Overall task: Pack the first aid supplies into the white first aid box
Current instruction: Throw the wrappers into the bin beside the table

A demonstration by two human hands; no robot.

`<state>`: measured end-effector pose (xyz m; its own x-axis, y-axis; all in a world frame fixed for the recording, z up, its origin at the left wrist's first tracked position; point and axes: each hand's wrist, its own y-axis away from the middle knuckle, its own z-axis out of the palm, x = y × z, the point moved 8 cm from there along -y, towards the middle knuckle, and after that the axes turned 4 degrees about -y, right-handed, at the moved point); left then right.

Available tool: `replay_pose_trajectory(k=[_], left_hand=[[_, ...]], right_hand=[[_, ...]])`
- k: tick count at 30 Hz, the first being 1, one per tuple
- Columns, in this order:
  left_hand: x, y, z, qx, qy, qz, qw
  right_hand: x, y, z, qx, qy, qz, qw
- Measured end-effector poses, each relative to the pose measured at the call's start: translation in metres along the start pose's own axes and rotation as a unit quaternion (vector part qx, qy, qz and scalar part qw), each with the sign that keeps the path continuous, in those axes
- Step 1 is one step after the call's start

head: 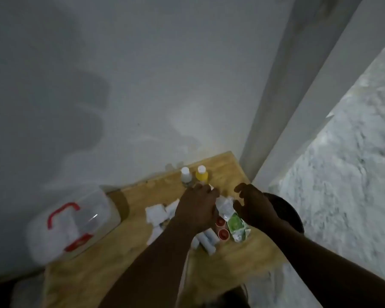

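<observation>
1. The left hand [196, 207] shows its back. Its fingers curl down, and I cannot tell if they hold anything.
2. The right hand [253, 205] has bent, spread fingers holding nothing, just above a green and white packet [236, 224].
3. The white first aid box [71, 225] looks blurry, at the left of the wooden table [227, 172].

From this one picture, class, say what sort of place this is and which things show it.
Probably a plain indoor corner, perhaps a home or storeroom: a wooden table stands against a bare white wall, with rough grey floor beside it.
</observation>
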<state>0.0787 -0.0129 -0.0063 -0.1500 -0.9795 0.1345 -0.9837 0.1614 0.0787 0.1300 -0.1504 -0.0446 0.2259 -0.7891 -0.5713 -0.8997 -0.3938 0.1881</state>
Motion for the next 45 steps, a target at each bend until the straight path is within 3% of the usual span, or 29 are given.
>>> replay_pose_trajectory(k=[4,6,12,21,25,29,32,35,40,45], left_hand=[[0.021,-0.017,0.050,-0.057,-0.095,0.037,0.993],[0.026,-0.021,0.073,-0.085,-0.109,0.025,0.990],[0.029,-0.028,0.106,-0.167,-0.104,-0.021,0.980],[0.034,-0.044,0.097,-0.095,-0.006,-0.052,0.994],[0.041,-0.051,0.092,-0.071,-0.009,-0.065,0.995],[0.049,-0.058,0.082,-0.026,0.001,-0.057,0.998],[0.048,-0.065,0.065,-0.015,-0.002,-0.068,0.998],[0.046,-0.077,0.030,0.027,0.041,-0.085,0.995],[0.068,-0.117,-0.021,0.105,0.189,-0.080,0.973],[0.121,-0.160,0.013,0.019,0.286,-0.094,0.953]], right_hand=[[0.039,0.001,0.032,-0.067,-0.001,0.090,0.994],[0.046,0.001,0.048,-0.103,0.007,0.078,0.992],[0.070,-0.003,0.063,-0.092,0.003,0.106,0.990],[0.086,-0.009,0.056,-0.071,-0.063,0.137,0.986],[0.095,-0.011,0.051,-0.049,-0.164,0.157,0.973],[0.101,-0.007,0.041,-0.046,-0.292,0.203,0.934],[0.107,-0.010,0.023,-0.027,-0.298,0.206,0.932],[0.118,-0.016,-0.021,0.047,-0.259,0.199,0.944],[0.173,0.000,-0.102,0.201,-0.401,0.259,0.855],[0.248,0.033,-0.103,0.239,-0.439,0.373,0.782]])
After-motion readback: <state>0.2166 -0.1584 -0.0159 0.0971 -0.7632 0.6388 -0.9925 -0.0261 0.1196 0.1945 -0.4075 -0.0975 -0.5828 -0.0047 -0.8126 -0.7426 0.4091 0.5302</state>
